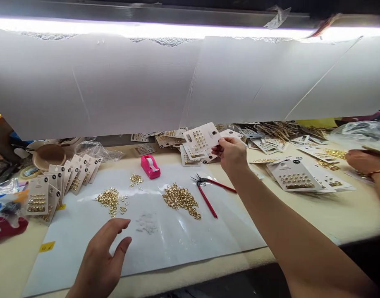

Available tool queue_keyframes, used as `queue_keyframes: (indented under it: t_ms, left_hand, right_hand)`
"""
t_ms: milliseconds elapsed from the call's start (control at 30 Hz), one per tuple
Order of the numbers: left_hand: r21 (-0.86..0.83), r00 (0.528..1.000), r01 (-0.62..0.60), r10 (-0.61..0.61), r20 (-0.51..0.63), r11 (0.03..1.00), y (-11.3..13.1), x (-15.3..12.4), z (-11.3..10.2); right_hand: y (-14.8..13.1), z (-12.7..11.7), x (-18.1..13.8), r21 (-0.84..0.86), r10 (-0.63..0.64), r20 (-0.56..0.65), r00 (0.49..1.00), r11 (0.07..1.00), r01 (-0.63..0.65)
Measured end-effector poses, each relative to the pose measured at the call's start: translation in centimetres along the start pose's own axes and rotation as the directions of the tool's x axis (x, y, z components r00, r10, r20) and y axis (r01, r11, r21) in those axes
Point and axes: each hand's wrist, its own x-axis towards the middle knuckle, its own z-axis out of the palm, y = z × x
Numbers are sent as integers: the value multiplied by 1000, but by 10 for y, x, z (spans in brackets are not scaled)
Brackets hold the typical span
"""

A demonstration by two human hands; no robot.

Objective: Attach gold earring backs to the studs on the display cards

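My right hand (235,154) pinches the corner of a white earring card (202,140) set with rows of small gold pieces, held up over other cards at the back of the table. My left hand (104,256) hovers over the front of the white sheet (190,252), thumb and fingers apart, holding nothing. Just beyond it lies a pile of gold hoops (109,199), with a smaller group of hoops (135,179) behind. A heap of small gold pieces (180,198) sits mid-sheet. Red-handled pliers (206,190) lie spread beneath my right wrist.
A pink tape dispenser (150,167) stands at the sheet's back edge. Leaning earring cards (37,196) line the left, near a round bowl (49,156). More cards (297,176) lie at right, beside another person's hand (362,162). A white panel (146,87) hangs behind.
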Motion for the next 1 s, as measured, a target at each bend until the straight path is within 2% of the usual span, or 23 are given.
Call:
queue_keyframes:
  t_ms: [67,133,167,200,233,300,333,367,400,433,467,500,567,633,700,833,900,1000]
  left_hand:
    - [-90,995,94,-92,31,992,5,2,4]
    - [-234,987,152,-135,87,960,6,6,10]
    - [-333,980,186,-151,127,924,5,8,13]
    - [-442,970,233,-173,173,866,5,9,17]
    - [-545,951,292,-182,248,786,4,10,20]
    - [-678,886,434,-145,441,593,5,11,27]
    - [-701,848,498,-115,518,511,6,10,29]
    - [-710,820,542,-98,564,449,7,9,30]
    - [-715,809,565,-106,578,412,7,8,29]
    - [-723,815,567,-139,563,396,7,7,27]
    - [-732,831,552,-188,524,399,7,6,24]
    - [-740,846,532,-241,475,412,5,5,19]
    - [-744,866,496,-324,382,448,2,6,6]
    - [-745,878,462,-366,309,481,0,11,-10]
    - [-756,897,407,-380,225,513,0,19,-26]
    - [-805,940,217,-341,19,552,15,43,-46]
    - [-816,952,167,-306,-13,553,24,56,-48]
    - [-818,962,181,-269,34,546,29,71,-44]
  right_hand:
    - [-4,-5,-24,28,19,93,995,999,-22]
    - [-8,-5,-56,23,49,262,964,998,-57]
    - [-9,-3,-74,8,69,453,889,997,-81]
    - [-10,0,-94,-12,84,604,793,995,-96]
    - [-11,4,-113,-37,99,713,694,994,-104]
    - [-12,15,-146,-116,156,847,508,987,-110]
    - [-13,20,-159,-134,167,886,432,985,-105]
    - [-12,26,-168,-142,168,910,380,985,-96]
    - [-11,32,-173,-142,156,922,354,988,-67]
    - [-9,38,-175,-135,131,925,357,991,-13]
    - [-7,45,-173,-131,92,919,384,988,77]
    - [-4,51,-170,-142,38,907,420,965,220]
    - [4,63,-159,-205,-79,888,453,814,543]
    - [13,73,-149,-261,-135,894,427,617,742]
    - [21,83,-146,-268,-134,912,388,521,810]
    - [32,100,-157,-202,-151,945,290,430,880]
    - [34,105,-163,-153,-158,961,227,383,911]
    - [38,108,-166,-111,-146,975,167,328,938]
